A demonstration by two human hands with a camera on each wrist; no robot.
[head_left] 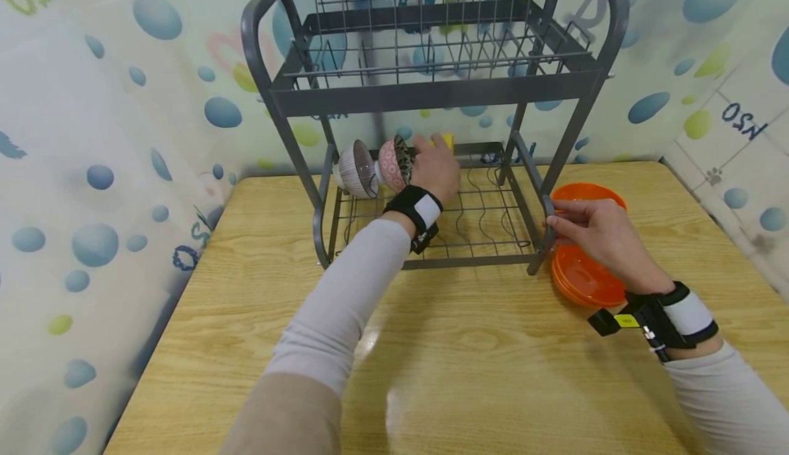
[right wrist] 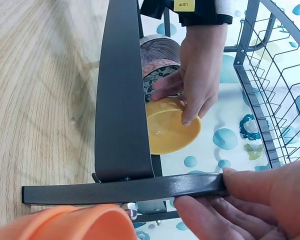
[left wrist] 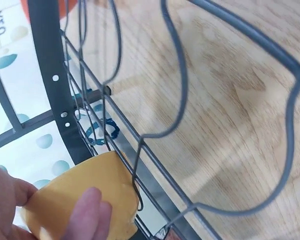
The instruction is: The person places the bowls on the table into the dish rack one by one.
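Head view: my left hand (head_left: 436, 170) is over the lower shelf (head_left: 468, 261) of the rack (head_left: 431, 92), right of the pink bowl (head_left: 392, 164) and striped bowl (head_left: 359, 169), both tipped on their sides. Only a sliver of the yellow bowl (head_left: 449, 141) shows past my fingers – can't tell the pinch from here. My right hand (head_left: 600, 236) grips the rack's right side, by the orange bowls (head_left: 585, 277).

Left wrist: yellow bowl at the shelf wires (left wrist: 182, 90), one crossing its edge, which the head view hides. Can't tell whether they bear its weight. I'd say feel for firm support before loosening.

Right wrist: the clearest – thumb inside the rim, fingers outside, a narrow pinch, the mouth facing right. Right thumb and fingers close round the bar. Best, I judge: bowl on edge, fingers clear of its neighbour, right hand steadying the frame without pulling.
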